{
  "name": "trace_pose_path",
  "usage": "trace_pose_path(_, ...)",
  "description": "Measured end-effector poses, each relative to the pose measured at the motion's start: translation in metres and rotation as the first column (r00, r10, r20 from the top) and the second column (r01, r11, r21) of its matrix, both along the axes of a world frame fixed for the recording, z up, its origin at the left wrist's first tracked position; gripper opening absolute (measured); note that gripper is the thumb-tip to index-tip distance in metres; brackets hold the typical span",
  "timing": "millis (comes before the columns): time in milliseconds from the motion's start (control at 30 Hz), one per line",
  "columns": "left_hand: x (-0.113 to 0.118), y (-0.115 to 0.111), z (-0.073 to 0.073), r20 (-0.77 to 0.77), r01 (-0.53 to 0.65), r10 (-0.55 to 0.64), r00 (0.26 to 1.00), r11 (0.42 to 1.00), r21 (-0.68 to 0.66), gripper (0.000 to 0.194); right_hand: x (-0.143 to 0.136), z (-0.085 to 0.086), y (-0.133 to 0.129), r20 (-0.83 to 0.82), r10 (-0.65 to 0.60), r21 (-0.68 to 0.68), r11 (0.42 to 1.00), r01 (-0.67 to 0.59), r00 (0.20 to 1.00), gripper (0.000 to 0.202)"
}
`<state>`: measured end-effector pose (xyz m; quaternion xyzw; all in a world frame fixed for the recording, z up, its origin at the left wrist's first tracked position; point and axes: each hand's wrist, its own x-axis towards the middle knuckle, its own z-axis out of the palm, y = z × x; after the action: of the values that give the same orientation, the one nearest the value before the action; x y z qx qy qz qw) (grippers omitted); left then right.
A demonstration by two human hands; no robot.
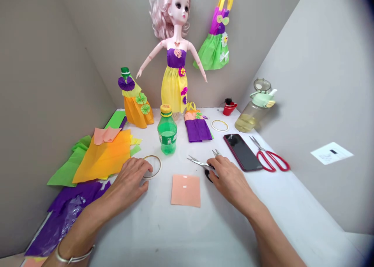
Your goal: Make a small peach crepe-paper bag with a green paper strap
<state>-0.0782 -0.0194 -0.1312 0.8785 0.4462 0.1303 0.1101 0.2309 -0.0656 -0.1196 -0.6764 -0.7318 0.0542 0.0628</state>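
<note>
A square of peach crepe paper (186, 197), with two small white tape bits on it, lies flat between my hands. My left hand (131, 175) rests to its left, thumb spread from the fingers. Its fingertips touch a roll of tape (159, 166) lying flat on the table. On the right, my right hand (229, 179) has its fingers on the black handles of small scissors (198, 162), whose slightly parted blades point left. Another metal tool tip (216, 152) shows behind that hand; the rest of it is hidden.
A green bottle (167, 136) stands ahead. Crepe sheets (102, 158) pile at left. A phone (243, 152), red scissors (271, 158), a second tape roll (219, 125) and a water bottle (253, 113) are at right. A doll (175, 80) stands at the back wall.
</note>
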Motion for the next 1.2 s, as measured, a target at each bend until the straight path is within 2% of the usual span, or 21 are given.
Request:
trace_pose_path(167, -0.005, -0.001, 0.001, -0.066, -0.029, 0.026, 0.997, 0.999, -0.038, 0.030, 0.008, 0.004, -0.005, 0.025, 0.085, -0.065, 0.994, -0.083, 0.996, 0.025)
trace_pose_path(333, -0.011, 0.002, 0.000, -0.065, -0.034, 0.031, 0.997, 0.998, -0.049, 0.036, 0.008, -0.005, 0.000, 0.070, 0.072, -0.060, 0.996, -0.068, 0.995, 0.034)
trace_pose_path(500, -0.019, 0.012, 0.005, -0.032, -0.281, 0.280, 0.959, 0.960, -0.017, 0.016, 0.013, -0.012, 0.003, 0.112, 0.038, -0.010, 0.999, -0.037, 0.993, 0.039)
trace_pose_path(600, -0.019, 0.015, 0.005, -0.051, -0.354, 0.351, 0.935, 0.933, -0.064, 0.011, 0.019, -0.013, 0.001, 0.102, 0.010, 0.028, 1.000, -0.013, 0.995, 0.039)
trace_pose_path(733, -0.017, 0.016, 0.000, -0.110, -0.364, 0.353, 0.929, 0.926, -0.100, 0.018, 0.022, -0.009, -0.002, -0.076, 0.007, 0.080, 0.997, -0.001, 0.997, 0.032)
trace_pose_path(867, -0.017, 0.018, -0.009, -0.118, -0.401, 0.385, 0.915, 0.898, -0.181, 0.016, 0.013, 0.001, -0.002, -0.294, 0.013, 0.079, 0.997, 0.011, 0.956, 0.026)
trace_pose_path(1067, -0.017, 0.021, -0.020, -0.072, -0.377, 0.370, 0.926, 0.899, -0.223, 0.028, -0.007, 0.005, -0.007, -0.568, 0.045, 0.049, 0.999, -0.021, 0.822, 0.042)
trace_pose_path(1200, -0.015, 0.020, -0.015, -0.033, -0.314, 0.314, 0.949, 0.924, -0.218, 0.020, -0.022, 0.005, -0.011, -0.714, 0.053, -0.002, 0.997, -0.078, 0.698, 0.040)
